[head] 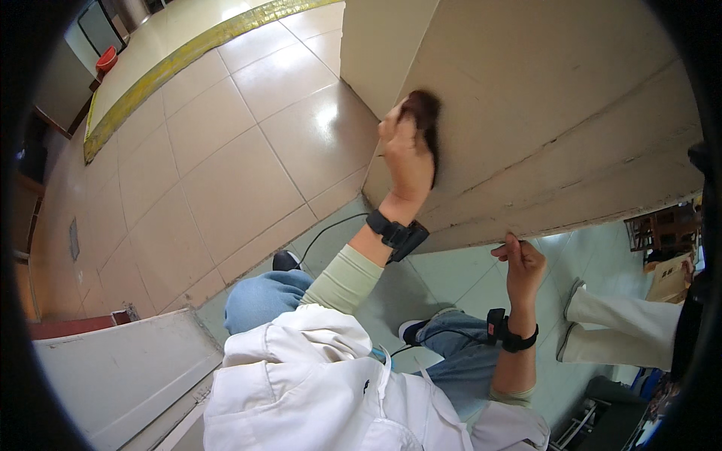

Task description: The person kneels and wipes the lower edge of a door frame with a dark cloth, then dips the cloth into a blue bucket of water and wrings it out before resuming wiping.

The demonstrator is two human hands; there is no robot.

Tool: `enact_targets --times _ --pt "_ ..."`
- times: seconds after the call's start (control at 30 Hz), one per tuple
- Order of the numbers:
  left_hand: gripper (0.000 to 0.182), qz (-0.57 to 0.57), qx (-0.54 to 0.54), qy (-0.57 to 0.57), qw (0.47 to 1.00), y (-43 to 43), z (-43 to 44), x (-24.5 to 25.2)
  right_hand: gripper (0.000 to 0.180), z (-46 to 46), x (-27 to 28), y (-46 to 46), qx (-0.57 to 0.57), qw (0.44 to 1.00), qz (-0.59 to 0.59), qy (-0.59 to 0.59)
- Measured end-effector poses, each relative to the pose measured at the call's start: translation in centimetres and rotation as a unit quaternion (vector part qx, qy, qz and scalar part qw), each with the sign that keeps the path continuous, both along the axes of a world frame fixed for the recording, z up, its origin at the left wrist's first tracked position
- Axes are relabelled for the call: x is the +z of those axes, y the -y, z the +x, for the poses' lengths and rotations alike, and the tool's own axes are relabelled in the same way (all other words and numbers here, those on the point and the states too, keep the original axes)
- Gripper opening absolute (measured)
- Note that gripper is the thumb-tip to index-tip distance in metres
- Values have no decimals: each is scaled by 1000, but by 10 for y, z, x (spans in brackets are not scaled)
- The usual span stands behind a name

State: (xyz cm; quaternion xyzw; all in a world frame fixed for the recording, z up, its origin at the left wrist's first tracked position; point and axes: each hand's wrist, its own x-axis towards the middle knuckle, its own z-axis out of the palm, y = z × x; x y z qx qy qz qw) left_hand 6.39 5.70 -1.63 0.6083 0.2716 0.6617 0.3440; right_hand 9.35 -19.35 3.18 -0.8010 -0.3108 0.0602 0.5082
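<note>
My left hand point(407, 155) holds a dark brown object point(422, 110) against the face of a beige panel point(524, 107), perhaps a door. Motion blur hides whether the object is a cloth or a brush. My right hand point(523, 268) is at the panel's near edge, its fingers curled and one fingertip touching that edge. Whether it grips the panel is not clear. Long dark cracks or scratches run across the lower part of the panel. A black strap with a small module point(397, 234) circles my left wrist, and a similar strap point(520, 340) is on my right.
Thin black cables hang from both wrist straps. Pink tiles point(225, 163) cover the floor on the left, bordered by a yellow-edged step point(169, 76) with a red basin point(107, 58). At right stands a person in cream trousers point(620, 330). A white panel point(135, 372) lies lower left.
</note>
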Motion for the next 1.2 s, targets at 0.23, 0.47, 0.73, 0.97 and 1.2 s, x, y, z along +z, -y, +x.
enact_targets --times 0.23,0.47,0.73,0.97,1.2 --pt "25 -223 11 -228 948 10 -20 -141 23 1 3 4 8 999 -31 -2" --pt "16 -105 2 -139 985 7 -17 -67 33 -3 2 -1 -16 1000 -9 -2" --pt "34 37 8 -18 999 4 -10 31 32 -2 -1 0 -12 1000 -11 11" --pt "35 -72 29 -165 983 -7 -11 -42 31 -2 3 -1 -20 999 -31 5" --pt "17 -149 4 -258 955 3 -19 -63 33 -2 5 2 -15 999 -39 14"
